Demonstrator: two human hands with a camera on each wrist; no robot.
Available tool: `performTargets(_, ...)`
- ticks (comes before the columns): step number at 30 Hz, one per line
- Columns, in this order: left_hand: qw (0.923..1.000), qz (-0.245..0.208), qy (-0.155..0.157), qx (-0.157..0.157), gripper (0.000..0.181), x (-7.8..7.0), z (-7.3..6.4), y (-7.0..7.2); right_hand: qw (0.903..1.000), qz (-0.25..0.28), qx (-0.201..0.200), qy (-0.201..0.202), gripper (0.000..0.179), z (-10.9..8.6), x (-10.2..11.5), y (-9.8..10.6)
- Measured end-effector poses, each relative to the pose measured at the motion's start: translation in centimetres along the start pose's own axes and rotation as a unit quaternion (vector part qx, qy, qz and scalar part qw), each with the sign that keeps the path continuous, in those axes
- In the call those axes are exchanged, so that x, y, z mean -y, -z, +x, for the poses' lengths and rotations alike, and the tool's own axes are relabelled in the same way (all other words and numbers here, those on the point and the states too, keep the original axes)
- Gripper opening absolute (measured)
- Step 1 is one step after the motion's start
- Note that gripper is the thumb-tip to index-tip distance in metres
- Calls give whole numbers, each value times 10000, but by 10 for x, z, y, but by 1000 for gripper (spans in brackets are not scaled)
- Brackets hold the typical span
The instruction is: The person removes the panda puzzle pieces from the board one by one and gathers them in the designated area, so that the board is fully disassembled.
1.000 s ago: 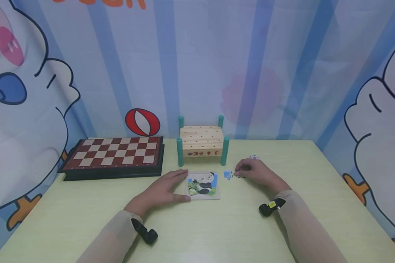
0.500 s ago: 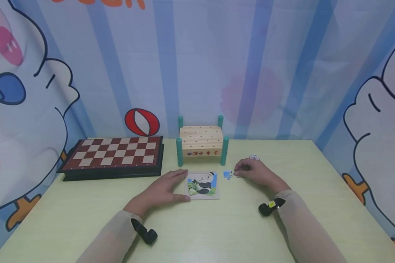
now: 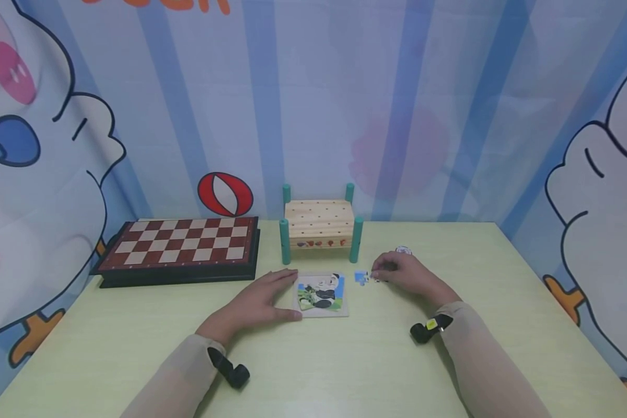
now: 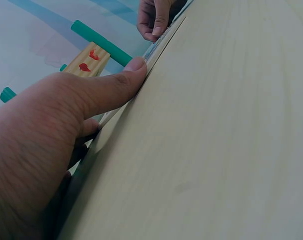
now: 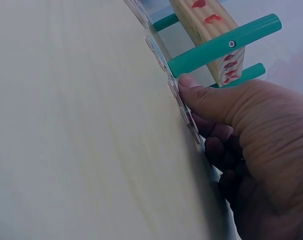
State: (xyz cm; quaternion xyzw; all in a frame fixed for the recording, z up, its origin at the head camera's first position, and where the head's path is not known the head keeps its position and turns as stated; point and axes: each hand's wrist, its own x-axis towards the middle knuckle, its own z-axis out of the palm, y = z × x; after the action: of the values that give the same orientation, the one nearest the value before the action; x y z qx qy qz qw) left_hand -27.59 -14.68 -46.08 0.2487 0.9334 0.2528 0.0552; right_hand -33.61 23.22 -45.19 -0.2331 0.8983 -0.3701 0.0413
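A small puzzle board (image 3: pixel 324 314) with a panda picture on it lies flat on the table. My left hand (image 3: pixel 258 303) rests at its left edge, thumb and fingers spread toward the two left corners. In the left wrist view, the thumb (image 4: pixel 124 80) lies along the board's edge. Right of the board is a blue loose puzzle piece (image 3: pixel 361 278) on the table. My right hand (image 3: pixel 403 273) pinches another small piece beside it, with its fingers curled. From the right wrist, several thin puzzle pieces (image 5: pixel 174 87) appear in a row at the thumb; the fingers partly hide them.
A small wooden stand (image 3: pixel 321 217) with green legs is behind the puzzle board. At the back left lies a red-and-white checkered chessboard box (image 3: pixel 188 241). A white patterned piece (image 3: pixel 404 250) lies just behind my right hand. A striped printed curtain (image 3: pixel 313 104) hangs behind the table.
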Motion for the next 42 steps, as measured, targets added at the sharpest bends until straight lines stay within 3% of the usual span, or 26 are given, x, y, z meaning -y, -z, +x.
performTargets(9,10000,1,19,-12,95,0,0,0,9978,-380,-530,-100,8,2,7,0)
performTargets(16,10000,-15,35,-8,95,-1,0,0,9989,-197,-407,137,11,6,24,-9)
performTargets(24,10000,-21,79,5,94,-3,-1,1,9940,-541,-220,926,14,14,46,-26)
performTargets(34,10000,-50,60,-6,94,-4,-2,3,9876,-1079,88,1135,26,21,59,-38)
performTargets(42,9999,-83,75,29,93,-6,-2,3,9808,-1529,281,1175,26,28,65,-44)
